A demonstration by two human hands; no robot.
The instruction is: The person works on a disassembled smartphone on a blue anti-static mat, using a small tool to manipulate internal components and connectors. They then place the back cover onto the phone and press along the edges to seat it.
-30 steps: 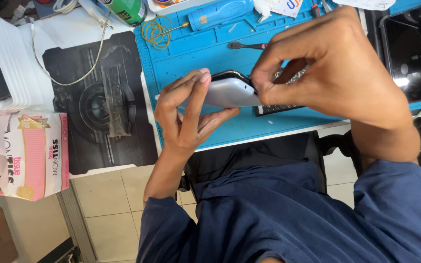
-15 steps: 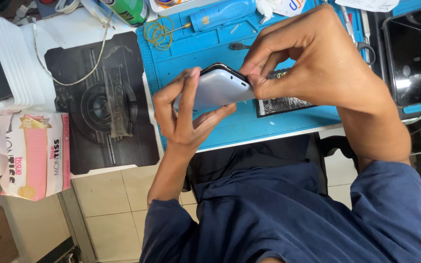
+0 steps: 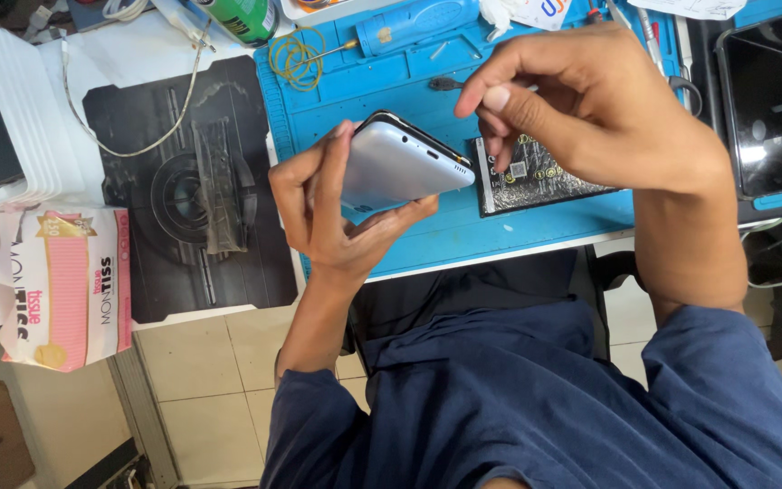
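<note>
With the left hand clasping the silver slab-shaped smartphone and the right hand pinching empty near its edge, a loosened grip risks dropping it.

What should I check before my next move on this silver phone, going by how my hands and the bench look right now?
1. Hold: left hand wraps the silver phone, fingers on its back and lower edge. Ok.
2. Right hand free: its pinched fingertips sit at the phone's right end; whether they hold a small tool, cannot tell.
3. Phone over the blue mat, not past the bench edge. Ok.
4. Flat black part lies on the mat beside the phone, apart from it. Ok.
5. Back cover seam open or shut: cannot tell.
</note>
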